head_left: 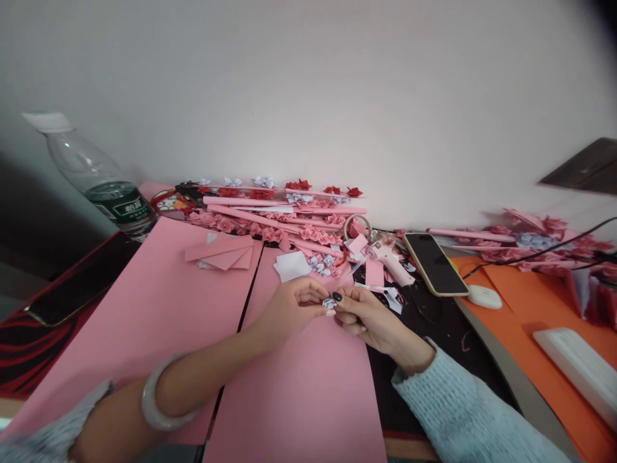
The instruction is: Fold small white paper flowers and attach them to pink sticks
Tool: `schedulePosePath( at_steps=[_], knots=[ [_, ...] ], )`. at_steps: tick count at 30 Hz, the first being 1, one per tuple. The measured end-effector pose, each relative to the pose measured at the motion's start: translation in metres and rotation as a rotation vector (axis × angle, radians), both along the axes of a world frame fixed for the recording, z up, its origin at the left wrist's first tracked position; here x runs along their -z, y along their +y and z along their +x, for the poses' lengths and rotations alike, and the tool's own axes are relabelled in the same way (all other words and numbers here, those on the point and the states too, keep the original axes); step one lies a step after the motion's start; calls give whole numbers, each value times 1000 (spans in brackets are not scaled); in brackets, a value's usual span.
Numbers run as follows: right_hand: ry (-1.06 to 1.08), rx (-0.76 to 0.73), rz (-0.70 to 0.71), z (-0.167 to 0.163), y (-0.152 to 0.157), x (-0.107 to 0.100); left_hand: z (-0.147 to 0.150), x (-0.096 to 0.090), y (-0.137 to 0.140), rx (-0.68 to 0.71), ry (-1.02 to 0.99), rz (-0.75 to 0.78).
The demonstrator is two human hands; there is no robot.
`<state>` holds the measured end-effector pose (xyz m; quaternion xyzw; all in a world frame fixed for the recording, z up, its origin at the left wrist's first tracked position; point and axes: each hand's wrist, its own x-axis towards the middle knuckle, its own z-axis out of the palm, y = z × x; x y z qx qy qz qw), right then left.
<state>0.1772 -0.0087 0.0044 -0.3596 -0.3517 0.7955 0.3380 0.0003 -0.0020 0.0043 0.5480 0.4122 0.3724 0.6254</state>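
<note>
On my remote feed, I see the left hand (290, 310) and right hand (373, 321) both pinching 1 white paper flower (328, 303) over the pink sheet (299, 392). I judge too hard a squeeze could crush its folds.

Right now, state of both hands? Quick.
Left hand: closed, holding a small white paper flower.
Right hand: closed, pinching at the same flower's right edge.

You've got a plastic btl (120, 199) w/ green label on L, dark flat device (77, 283) nr its base. To your R: phone (436, 263) w/ pale edge, white oval case (484, 296) just beside, long white bar (576, 366) on orange sheets (520, 312), dk panel (583, 167) on wall (337, 96).
</note>
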Motion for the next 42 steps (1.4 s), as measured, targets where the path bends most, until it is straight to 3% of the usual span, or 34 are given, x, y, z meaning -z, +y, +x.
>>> schedulePosePath(
  at_steps=[4,7,11,15,19,23,30,42],
  knots=[
    [71,88,19,-1,1,2,-1,8,3,-8,0,17],
    [8,223,138,-2,0,3,-2,12,4,-8,17,50],
    [-265,358,427,-2,-3,2,-1,11,4,2,28,36],
    [-623,354,829,-3,-7,-1,0,5,2,8,0,30],
    [-781,291,985,-5,-10,-4,1,4,1,14,-6,36],
    [-797,286,976,-6,-9,-4,1,5,-1,22,37,76],
    [-741,211,746,-5,-7,-1,-2,8,-1,51,113,108],
    [-661,168,553,-7,-5,-2,-3,6,-1,36,173,161]
  ],
)
